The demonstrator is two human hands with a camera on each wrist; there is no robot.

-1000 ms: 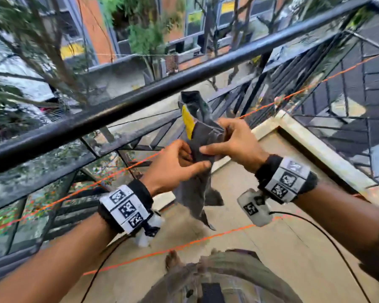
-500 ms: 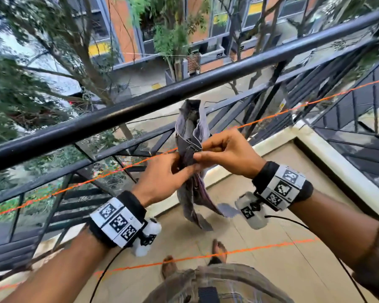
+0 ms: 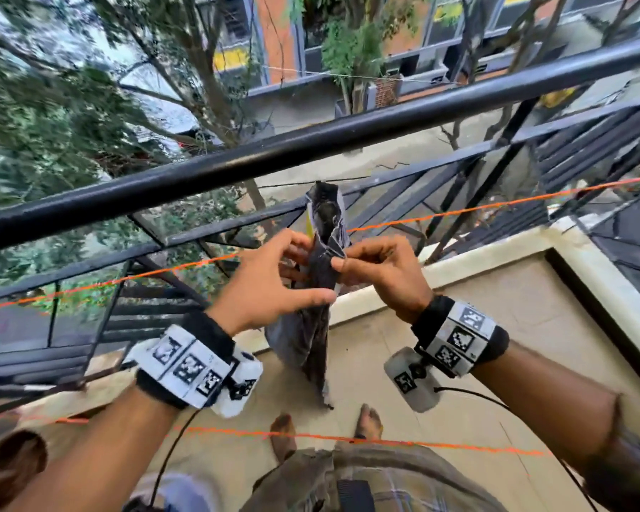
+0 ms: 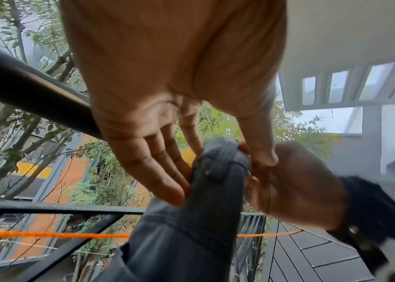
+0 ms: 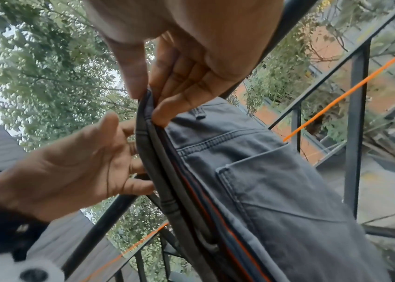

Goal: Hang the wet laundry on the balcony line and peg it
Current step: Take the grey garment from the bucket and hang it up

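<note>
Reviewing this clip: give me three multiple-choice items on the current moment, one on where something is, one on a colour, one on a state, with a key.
1. Where is the dark grey denim garment?
A. Lying on the balcony floor
B. Held up between both hands, in front of the black metal railing
C. Draped over the top rail

2. What colour is the thin washing line strung along the railing?
A. Orange
B. White
C. Blue

3. What is the right hand doing?
A. Hanging open at the person's side
B. Gripping the railing
C. Pinching the garment's upper edge

Key: 1 B, the head view shows it hanging from the hands, with the left hand beside it; 2 A, the line is bright orange in every view; 3 C, the right wrist view shows thumb and fingers closed on the folded waistband.
</note>
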